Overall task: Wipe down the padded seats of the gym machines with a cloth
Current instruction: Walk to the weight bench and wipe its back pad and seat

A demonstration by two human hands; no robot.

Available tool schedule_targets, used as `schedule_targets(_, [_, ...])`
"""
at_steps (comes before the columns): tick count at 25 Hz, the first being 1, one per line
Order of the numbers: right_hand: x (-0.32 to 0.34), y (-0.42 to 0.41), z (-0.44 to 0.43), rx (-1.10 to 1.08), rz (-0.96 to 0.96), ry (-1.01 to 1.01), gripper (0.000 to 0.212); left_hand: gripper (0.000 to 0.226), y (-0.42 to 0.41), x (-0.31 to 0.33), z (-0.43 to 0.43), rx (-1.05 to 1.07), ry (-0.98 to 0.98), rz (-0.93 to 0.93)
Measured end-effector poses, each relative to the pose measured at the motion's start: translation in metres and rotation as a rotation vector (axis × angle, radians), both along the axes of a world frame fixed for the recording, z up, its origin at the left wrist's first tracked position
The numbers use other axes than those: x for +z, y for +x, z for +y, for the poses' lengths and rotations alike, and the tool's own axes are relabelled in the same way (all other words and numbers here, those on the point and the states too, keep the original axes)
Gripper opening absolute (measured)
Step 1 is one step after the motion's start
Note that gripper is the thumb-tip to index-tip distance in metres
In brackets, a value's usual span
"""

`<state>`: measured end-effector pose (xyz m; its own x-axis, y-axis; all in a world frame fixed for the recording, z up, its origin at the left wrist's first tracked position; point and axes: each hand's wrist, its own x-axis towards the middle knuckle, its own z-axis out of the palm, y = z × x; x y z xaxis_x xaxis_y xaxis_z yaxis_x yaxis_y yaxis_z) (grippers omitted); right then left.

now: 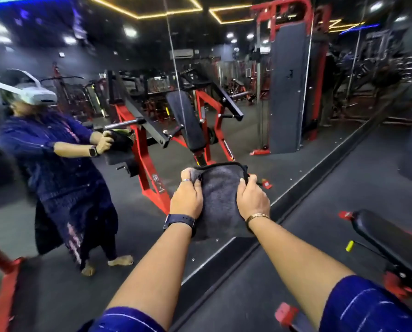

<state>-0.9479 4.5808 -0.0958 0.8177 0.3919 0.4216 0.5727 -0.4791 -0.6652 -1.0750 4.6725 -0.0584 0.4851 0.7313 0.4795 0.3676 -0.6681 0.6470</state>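
While cloth (220, 195) hangs, left hand (187, 198), right hand (252, 200) curl round edges.

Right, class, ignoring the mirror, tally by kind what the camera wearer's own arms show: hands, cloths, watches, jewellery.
Hands: 2, left hand and right hand
Grey cloth: 1
Wristwatch: 1
Bracelet: 1
Ring: 1
Total: 6

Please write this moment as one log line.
left hand: grips cloth | right hand: grips cloth | cloth: held up | seat: untouched
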Motion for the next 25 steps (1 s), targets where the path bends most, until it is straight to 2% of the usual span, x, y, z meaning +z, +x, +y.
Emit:
schedule_targets(3, [-0.004, 0.051, 0.028, -0.108, 0.026, -0.003, 0.035, 0.024, 0.062, -0.002, 0.04, -0.095, 0.023, 0.051])
schedule_targets(9, [-0.007, 0.143, 0.077, -0.283, -0.004, -0.005, 0.036, 0.026, 0.177, -0.012, 0.113, -0.239, -0.056, 0.017])
schedule_targets(14, [0.003, 0.214, 0.105, -0.497, 0.007, 0.072, 0.034, 0.027, 0.286, 0.003, 0.162, -0.473, -0.031, 0.01])
schedule_targets(25, [0.005, 0.366, 0.062, -0.829, -0.064, 0.07, 0.031, 0.026, 0.486, -0.004, 0.132, -0.8, -0.054, -0.012])
